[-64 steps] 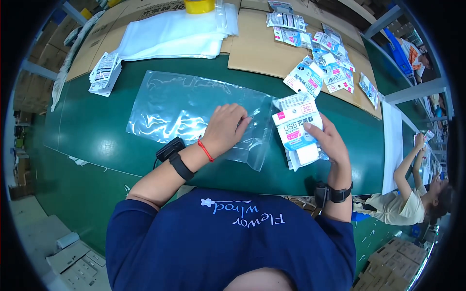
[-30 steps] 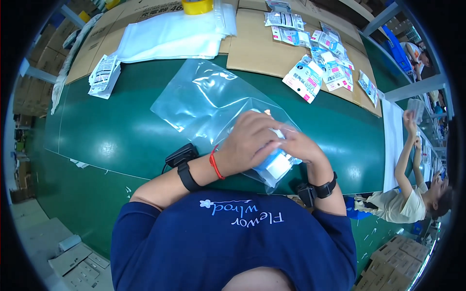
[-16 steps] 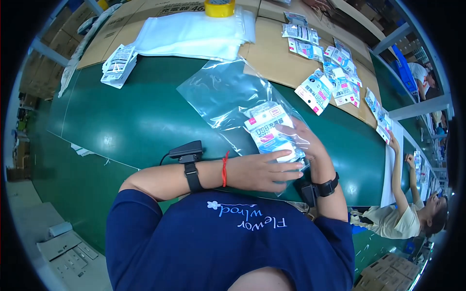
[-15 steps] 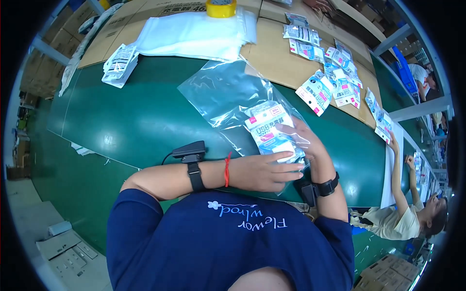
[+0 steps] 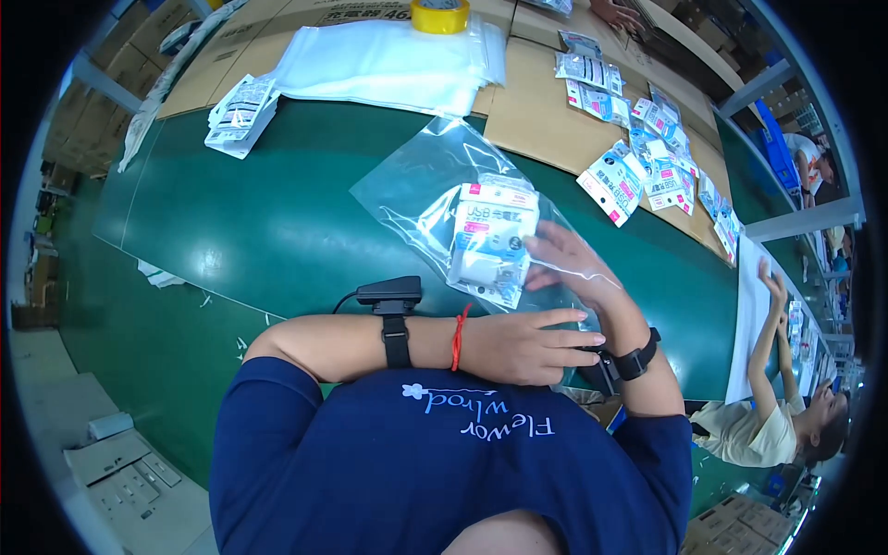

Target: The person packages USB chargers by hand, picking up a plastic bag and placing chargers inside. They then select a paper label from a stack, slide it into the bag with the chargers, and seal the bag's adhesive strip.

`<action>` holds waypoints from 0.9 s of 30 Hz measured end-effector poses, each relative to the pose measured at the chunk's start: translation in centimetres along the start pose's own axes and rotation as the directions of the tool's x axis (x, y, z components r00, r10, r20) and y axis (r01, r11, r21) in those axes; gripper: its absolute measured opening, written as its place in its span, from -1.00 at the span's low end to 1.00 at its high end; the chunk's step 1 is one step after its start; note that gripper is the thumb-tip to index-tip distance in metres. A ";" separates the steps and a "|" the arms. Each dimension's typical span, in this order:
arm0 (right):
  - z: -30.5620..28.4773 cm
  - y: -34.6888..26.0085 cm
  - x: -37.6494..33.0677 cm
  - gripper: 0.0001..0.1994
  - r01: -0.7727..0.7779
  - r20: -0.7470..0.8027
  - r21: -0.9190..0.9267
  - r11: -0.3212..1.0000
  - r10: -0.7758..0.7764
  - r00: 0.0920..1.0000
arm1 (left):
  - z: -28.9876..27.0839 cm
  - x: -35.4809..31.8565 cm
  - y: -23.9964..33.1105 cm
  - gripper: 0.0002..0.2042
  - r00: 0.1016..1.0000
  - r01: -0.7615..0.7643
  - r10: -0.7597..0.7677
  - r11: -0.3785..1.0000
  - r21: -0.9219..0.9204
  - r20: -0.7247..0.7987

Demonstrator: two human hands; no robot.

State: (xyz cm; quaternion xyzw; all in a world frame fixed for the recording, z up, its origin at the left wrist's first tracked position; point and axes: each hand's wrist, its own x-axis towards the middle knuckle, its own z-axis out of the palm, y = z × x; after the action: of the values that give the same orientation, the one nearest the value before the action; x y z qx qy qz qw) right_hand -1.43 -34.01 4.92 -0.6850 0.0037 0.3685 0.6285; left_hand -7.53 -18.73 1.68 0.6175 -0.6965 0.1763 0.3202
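Note:
A clear plastic bag (image 5: 407,171) lies across the green table in front of me. Inside it is a small stack of white and blue USB charger packs (image 5: 495,231). My right hand (image 5: 578,264) reaches into the bag's mouth, fingers apart beside the packs, with the film's edge over the back of the hand. My left hand (image 5: 523,347), below a red string bracelet (image 5: 460,338), is at the near side of the bag's mouth. Its fingers extend over the film, holding that edge; the thumb is hidden.
More charger packs (image 5: 615,180) lie on cardboard at the right. A stack of packs (image 5: 242,116) sits at the far left, beside a pile of clear bags (image 5: 370,69) with a yellow tape roll (image 5: 440,17) on it. A co-worker (image 5: 758,430) is at the right.
The packs have slid left, deeper into the bag, and turned more upright. My right hand's fingers have come away from them. My left hand has shifted slightly right and toward me.

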 end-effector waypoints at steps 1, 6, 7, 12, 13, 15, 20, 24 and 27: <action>0.2 0.3 0.1 -0.43 0.000 0.002 -0.002 1.000 0.000 1.000 | -0.1 0.1 0.0 -0.89 1.000 0.007 -0.007 1.000 -0.001 -0.011; 2.6 1.4 1.7 -0.36 0.088 -0.047 0.223 0.971 -0.079 0.996 | 0.7 0.1 0.5 -0.89 0.999 -0.002 -0.001 0.998 -0.064 -0.042; 3.6 1.2 2.3 -0.33 0.144 -0.062 0.258 0.955 -0.133 0.989 | 0.9 0.1 0.6 -0.89 0.999 -0.016 0.013 0.996 -0.083 -0.041; 6.2 0.6 7.4 -0.19 0.263 -0.153 0.400 0.878 -0.219 0.964 | 0.3 1.5 1.0 -0.90 0.998 -0.036 0.029 0.987 -0.157 -0.047; 6.4 0.4 8.0 -0.19 0.269 -0.155 0.402 0.875 -0.224 0.962 | 0.2 1.7 1.0 -0.90 0.998 -0.037 0.028 0.983 -0.181 -0.051; 7.0 -0.2 9.3 -0.16 0.297 -0.119 0.460 0.837 -0.274 0.954 | -0.2 1.5 1.1 -0.94 0.999 -0.039 0.038 0.987 -0.156 -0.007; 6.2 -0.6 7.9 -0.14 0.223 -0.096 0.356 0.908 -0.202 0.975 | -4.0 1.2 0.8 -0.66 0.988 0.135 -0.119 0.976 -0.173 0.099; 5.6 2.8 7.2 -0.23 0.341 -0.214 0.373 0.863 -0.277 0.937 | -5.2 -0.8 -1.4 -0.38 0.904 0.390 -0.409 0.908 -0.153 -0.123; 4.7 4.3 8.1 -0.25 0.406 -0.196 0.259 0.877 -0.364 0.911 | -4.8 -1.2 -3.2 -0.40 0.856 0.515 -0.494 0.843 0.154 -0.154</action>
State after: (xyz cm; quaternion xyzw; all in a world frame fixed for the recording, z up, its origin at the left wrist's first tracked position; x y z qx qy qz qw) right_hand 0.07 -27.14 -2.57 -0.5953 -0.0336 0.1819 0.7819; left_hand -3.28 -15.31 3.92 0.7961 -0.4708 0.1846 0.3324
